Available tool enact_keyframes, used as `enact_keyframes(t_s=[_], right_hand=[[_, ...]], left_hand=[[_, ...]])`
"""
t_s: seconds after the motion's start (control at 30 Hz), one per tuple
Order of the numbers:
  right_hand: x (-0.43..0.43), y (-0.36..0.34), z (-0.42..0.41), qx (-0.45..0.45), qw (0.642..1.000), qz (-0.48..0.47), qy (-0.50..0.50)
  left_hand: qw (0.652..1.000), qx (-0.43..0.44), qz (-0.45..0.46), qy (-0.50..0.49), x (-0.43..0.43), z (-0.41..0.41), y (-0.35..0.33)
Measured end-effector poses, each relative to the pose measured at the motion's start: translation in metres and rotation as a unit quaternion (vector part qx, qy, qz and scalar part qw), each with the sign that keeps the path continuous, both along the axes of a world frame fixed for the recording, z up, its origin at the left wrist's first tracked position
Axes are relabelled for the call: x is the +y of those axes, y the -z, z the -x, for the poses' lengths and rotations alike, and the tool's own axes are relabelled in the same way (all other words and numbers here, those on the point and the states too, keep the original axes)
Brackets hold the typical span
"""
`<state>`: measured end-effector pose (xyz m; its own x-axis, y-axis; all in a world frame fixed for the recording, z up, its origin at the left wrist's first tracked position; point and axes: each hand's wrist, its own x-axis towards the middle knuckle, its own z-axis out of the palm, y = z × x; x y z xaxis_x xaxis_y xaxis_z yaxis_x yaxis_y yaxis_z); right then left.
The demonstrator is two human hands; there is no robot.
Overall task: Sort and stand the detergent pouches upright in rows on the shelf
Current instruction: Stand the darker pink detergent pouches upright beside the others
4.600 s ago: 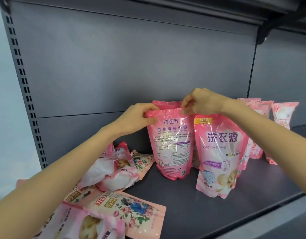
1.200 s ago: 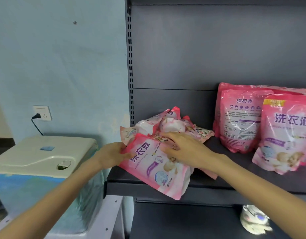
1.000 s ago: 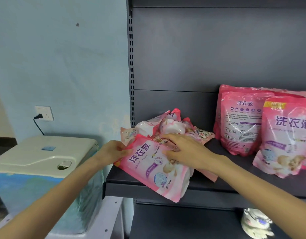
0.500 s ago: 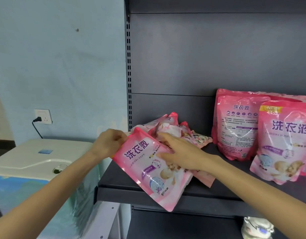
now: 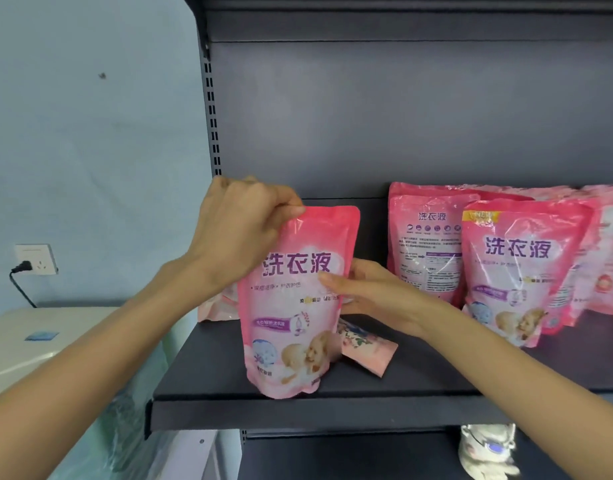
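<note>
The pink pouch (image 5: 291, 317), upright at the front edge of the shelf (image 5: 367, 396), looks soft, liquid-heavy and slick, so the left hand (image 5: 241, 233) has its grip pinching the stiffer top seam while the right hand (image 5: 374, 294) clasps the side.

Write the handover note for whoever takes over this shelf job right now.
Hands: the left hand pinches the top left corner of the held pouch; the right hand grips its right edge.
Position: the held pouch is upright, label facing out, at the front edge of the shelf; I cannot tell if it rests there.
Done: the standing pouches are upright in rows on the right.
Left: set the held pouch beside them, then stand the floral pouch and the lying pouch behind it.
</note>
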<state>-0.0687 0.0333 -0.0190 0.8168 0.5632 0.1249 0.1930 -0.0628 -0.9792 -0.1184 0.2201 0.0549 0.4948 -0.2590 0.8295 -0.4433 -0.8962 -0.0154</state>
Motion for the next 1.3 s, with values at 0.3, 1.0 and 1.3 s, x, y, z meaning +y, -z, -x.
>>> enact_keyframes(t_s=[0.3,1.0,1.3], right_hand=[[0.007,0.009,0.007,0.002,0.976,-0.163,0.144],[-0.041,-0.036,0.022,-0.095,0.920,-0.272,0.265],[-0.082,-0.028,0.016,-0.209,0.871,-0.213,0.389]], left_hand=[[0.990,0.058,0.108,0.064,-0.004,-0.012,0.007],[0.801,0.297,0.408,0.324,-0.044,-0.018,0.018],[0.759,0.356,0.426,0.340,-0.101,-0.069,0.019]])
